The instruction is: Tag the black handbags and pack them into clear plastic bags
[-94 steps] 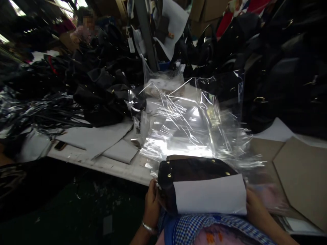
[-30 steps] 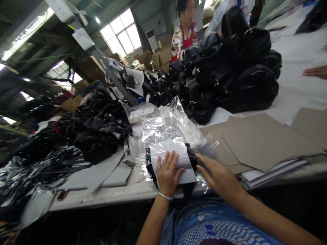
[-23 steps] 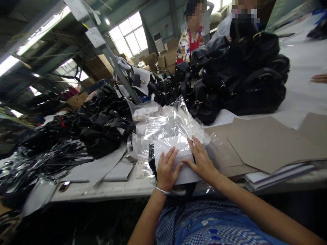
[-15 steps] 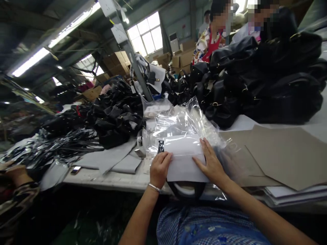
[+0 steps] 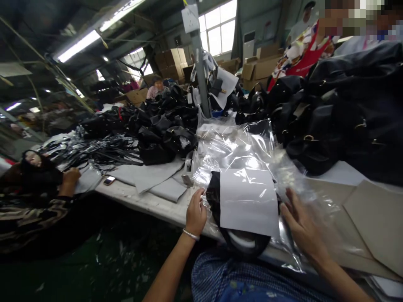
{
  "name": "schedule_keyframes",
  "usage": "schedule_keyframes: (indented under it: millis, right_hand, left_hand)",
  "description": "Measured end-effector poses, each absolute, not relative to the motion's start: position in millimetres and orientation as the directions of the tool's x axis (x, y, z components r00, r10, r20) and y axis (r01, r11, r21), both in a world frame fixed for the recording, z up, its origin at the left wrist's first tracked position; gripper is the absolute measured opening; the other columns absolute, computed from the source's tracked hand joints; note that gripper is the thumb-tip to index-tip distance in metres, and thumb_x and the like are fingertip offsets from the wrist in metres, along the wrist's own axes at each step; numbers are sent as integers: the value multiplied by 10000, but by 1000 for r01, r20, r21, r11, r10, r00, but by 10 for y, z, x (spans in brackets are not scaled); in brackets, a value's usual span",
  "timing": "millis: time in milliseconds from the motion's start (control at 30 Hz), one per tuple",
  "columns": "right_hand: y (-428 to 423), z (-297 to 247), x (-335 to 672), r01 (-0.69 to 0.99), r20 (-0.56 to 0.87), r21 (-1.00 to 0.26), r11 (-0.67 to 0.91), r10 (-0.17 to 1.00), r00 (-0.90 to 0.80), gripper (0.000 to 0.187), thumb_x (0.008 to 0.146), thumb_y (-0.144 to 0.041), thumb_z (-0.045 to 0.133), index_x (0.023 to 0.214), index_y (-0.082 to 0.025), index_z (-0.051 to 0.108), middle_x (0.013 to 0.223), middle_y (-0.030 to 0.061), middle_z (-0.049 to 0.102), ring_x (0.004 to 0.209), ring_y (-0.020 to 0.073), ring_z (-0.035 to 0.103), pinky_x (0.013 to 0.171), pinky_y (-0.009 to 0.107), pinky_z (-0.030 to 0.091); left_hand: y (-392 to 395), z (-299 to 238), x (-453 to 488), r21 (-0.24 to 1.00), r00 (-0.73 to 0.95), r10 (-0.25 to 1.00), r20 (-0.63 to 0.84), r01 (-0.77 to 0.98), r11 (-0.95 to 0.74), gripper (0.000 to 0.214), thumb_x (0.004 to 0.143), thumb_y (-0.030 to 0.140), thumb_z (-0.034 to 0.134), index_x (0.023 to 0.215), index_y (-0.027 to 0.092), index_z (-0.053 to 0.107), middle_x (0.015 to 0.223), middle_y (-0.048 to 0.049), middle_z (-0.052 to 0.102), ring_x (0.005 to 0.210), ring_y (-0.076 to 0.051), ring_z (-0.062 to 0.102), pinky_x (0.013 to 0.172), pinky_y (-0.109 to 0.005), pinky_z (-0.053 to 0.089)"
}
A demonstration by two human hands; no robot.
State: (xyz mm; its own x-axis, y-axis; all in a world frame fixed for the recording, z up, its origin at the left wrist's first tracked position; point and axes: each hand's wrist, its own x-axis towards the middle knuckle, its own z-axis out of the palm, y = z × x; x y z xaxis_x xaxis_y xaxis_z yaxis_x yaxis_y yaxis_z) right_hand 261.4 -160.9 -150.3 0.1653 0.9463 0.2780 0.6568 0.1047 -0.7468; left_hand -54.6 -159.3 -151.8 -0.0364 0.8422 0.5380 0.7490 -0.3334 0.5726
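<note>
A black handbag (image 5: 215, 196) with a white paper sheet (image 5: 248, 199) over its front lies at the table's near edge, partly inside a clear plastic bag (image 5: 245, 147). Its handles (image 5: 245, 245) hang over the edge. My left hand (image 5: 195, 212) grips the bag's left side with fingers curled on the plastic. My right hand (image 5: 300, 224) rests at the bag's right side, fingers spread against the plastic.
Heaps of black handbags (image 5: 346, 109) lie at right and at the centre back (image 5: 163, 130). Grey cardboard sheets (image 5: 371, 218) cover the right of the table. A phone (image 5: 108, 180) lies near the left edge. A co-worker's hand (image 5: 69, 176) is at left; other people stand behind the bags.
Both hands have slid off the white paper to the bag's sides. The plastic now covers more of the bag. The view has swung left, and a co-worker's arm shows at left.
</note>
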Motion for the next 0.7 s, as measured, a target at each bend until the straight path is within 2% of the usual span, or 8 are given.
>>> schedule_keyframes:
  millis: [67, 133, 233, 300, 400, 467, 567, 700]
  right_hand:
    - [-1627, -1603, 2704, 677, 220, -735, 43, 959, 177, 575, 931, -399, 365, 1468, -196, 351, 1454, 86, 453, 1315, 273, 451, 1083, 417, 395]
    - [-1587, -1698, 2749, 730, 186, -683, 33, 974, 130, 581, 885, -346, 385, 1441, -175, 408, 1370, 106, 545, 1266, 305, 501, 1042, 450, 427]
    - [-1472, -1787, 2756, 793, 103, -609, 20, 993, 55, 694, 821, -303, 414, 1489, -147, 307, 1161, 146, 677, 1022, 346, 657, 815, 450, 537]
    - [-1414, -1805, 2745, 800, 53, -600, -15, 997, 59, 747, 815, -304, 418, 1515, -135, 220, 1002, 142, 726, 851, 345, 700, 675, 412, 539]
    - [-1383, -1806, 2723, 760, 77, -648, -42, 990, 119, 771, 809, -296, 430, 1519, -122, 186, 969, 130, 734, 840, 319, 704, 670, 375, 524]
    - [-1382, -1806, 2704, 716, 96, -697, -48, 982, 160, 699, 805, -302, 435, 1468, -109, 330, 1028, 142, 722, 899, 305, 693, 732, 376, 524]
    - [-1376, -1788, 2667, 648, 86, -761, -43, 982, 166, 495, 805, -314, 436, 1238, -131, 591, 1049, 137, 717, 900, 285, 681, 773, 383, 521]
    - [-1340, -1679, 2610, 597, 108, -802, -35, 974, 202, 364, 792, -307, 452, 1079, -162, 622, 956, 107, 724, 844, 267, 674, 724, 365, 517]
  left_hand:
    - [-1577, -1631, -590, 663, -72, 909, 410, 708, -243, 595, 804, 42, 435, 1387, 160, 412, 1317, -136, 569, 1157, -202, 585, 916, -344, 546]
    - [-1540, -1734, -587, 717, -104, 939, 329, 674, -176, 574, 820, 83, 452, 1389, 152, 426, 1290, -139, 598, 1105, -206, 617, 884, -347, 559]
    - [-1453, -1831, -560, 742, -138, 940, 311, 653, -149, 512, 810, 81, 455, 1311, 156, 534, 1228, -119, 649, 1095, -216, 628, 941, -375, 523]
    - [-1394, -1850, -546, 752, -138, 943, 304, 642, -148, 527, 770, 42, 454, 1264, 173, 583, 1181, -94, 680, 1094, -217, 631, 972, -379, 496]
    - [-1327, -1822, -525, 778, -170, 947, 271, 619, -111, 478, 763, 47, 459, 1175, 193, 652, 1109, -69, 714, 1043, -222, 653, 936, -362, 504]
    - [-1296, -1781, -512, 783, -196, 950, 243, 618, -73, 405, 775, 72, 469, 1086, 195, 697, 1042, -68, 734, 969, -229, 675, 879, -347, 517]
    - [-1254, -1718, -498, 757, -238, 948, 211, 653, -4, 327, 766, 86, 489, 961, 181, 733, 912, -79, 748, 857, -244, 688, 803, -346, 517]
    - [-1189, -1673, -493, 821, -330, 934, 141, 566, 76, 210, 761, 144, 555, 874, 179, 728, 805, -59, 743, 769, -221, 688, 740, -316, 518]
